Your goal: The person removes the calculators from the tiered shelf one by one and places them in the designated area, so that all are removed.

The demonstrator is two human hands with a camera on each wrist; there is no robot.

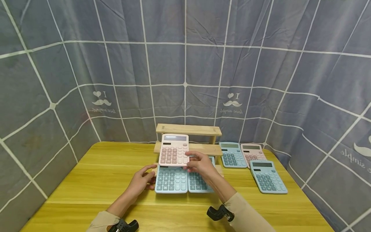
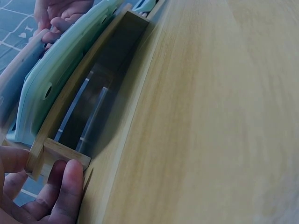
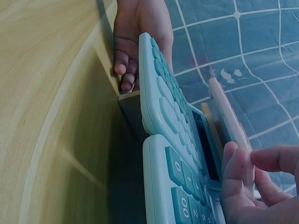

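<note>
My right hand [image 1: 203, 166] pinches the lower right edge of a pink calculator [image 1: 174, 149] between thumb and fingers. Keys outward, this calculator is held over the stepped wooden stand [image 1: 188, 129], in front of its middle tier. Two light blue calculators [image 1: 171, 184] lean side by side on the lowest tier; the pink one overlaps the top of the left one in the head view. At the stand's left end, my left hand [image 1: 139, 182] grips the front wooden bar [image 2: 65, 151], thumb on one side and fingertips on the other.
To the right of the stand, a blue calculator [image 1: 233, 154] and a pink calculator [image 1: 252, 153] lie on the yellow wood-grain table [image 1: 116, 161]. Another blue calculator [image 1: 269, 177] lies nearer, overlapping the pink one. Behind the table hangs a grey-blue checked curtain [image 1: 168, 64].
</note>
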